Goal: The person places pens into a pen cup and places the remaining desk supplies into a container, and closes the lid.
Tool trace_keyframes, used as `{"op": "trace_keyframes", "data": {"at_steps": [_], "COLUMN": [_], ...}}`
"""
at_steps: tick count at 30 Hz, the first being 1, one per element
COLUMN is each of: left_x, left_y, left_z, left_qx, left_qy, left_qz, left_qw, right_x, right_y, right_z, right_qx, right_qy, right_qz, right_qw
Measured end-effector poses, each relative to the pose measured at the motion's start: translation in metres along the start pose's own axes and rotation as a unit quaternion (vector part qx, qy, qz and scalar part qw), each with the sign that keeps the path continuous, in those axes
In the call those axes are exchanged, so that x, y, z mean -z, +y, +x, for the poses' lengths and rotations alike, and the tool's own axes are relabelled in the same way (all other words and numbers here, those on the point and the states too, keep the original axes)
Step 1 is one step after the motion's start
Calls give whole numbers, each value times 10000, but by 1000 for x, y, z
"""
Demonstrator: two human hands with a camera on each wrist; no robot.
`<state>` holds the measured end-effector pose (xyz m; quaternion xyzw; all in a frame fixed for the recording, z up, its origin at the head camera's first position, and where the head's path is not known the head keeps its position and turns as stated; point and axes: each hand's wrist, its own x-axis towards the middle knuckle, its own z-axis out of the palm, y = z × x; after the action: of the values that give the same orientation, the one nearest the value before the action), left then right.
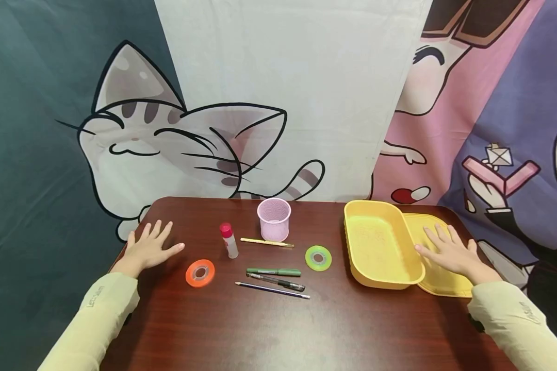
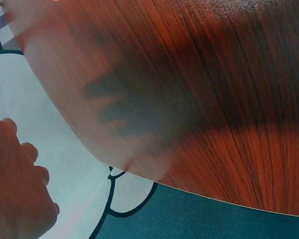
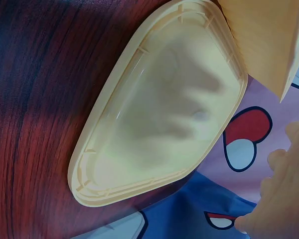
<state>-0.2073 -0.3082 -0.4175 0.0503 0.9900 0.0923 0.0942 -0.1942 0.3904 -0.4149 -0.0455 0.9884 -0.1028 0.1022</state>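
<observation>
With fingers spread, my left hand (image 1: 147, 251) hovers over the table's left side and holds nothing; its shadow falls on the wood in the left wrist view. Nearest to it lies an orange tape roll (image 1: 192, 281). My right hand (image 1: 452, 252), fingers also spread, is above the yellow lid (image 1: 445, 285), beside the yellow bin (image 1: 380, 242). The lid's rim and the hand's shadow on it show in the right wrist view. Between the hands are a glue stick (image 1: 229, 240), a pink mesh pen cup (image 1: 275, 221) and a green tape roll (image 1: 310, 259).
A cream-coloured slim pen or brush (image 1: 265, 242) lies before the cup. Closer to me are a green pen (image 1: 274, 271), a black pen (image 1: 278, 281) and a dark pencil (image 1: 272, 290). Behind the brown table (image 1: 278, 335) hangs a cartoon-printed cloth (image 1: 306, 77).
</observation>
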Motion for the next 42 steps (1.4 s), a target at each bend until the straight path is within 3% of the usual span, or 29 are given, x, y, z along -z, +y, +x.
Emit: {"op": "trace_keyframes", "data": {"at_steps": [9, 22, 35, 42], "left_x": [4, 11, 21, 29], "left_y": [3, 18, 51, 69], "left_z": [2, 8, 17, 19], "left_qx": [44, -156, -747, -1095], "left_qy": [-87, 93, 746, 1179], "left_qz": [9, 52, 227, 11], "left_qw": [10000, 9998, 9942, 9870], "right_x": [3, 12, 13, 17], "right_y": [-4, -13, -52, -83], "right_z": [0, 6, 15, 19], "right_qx": [24, 65, 706, 1303], "right_qy": [-45, 144, 585, 1026], "right_qz": [34, 48, -34, 271], "right_qw": [10000, 9999, 9958, 9858]}}
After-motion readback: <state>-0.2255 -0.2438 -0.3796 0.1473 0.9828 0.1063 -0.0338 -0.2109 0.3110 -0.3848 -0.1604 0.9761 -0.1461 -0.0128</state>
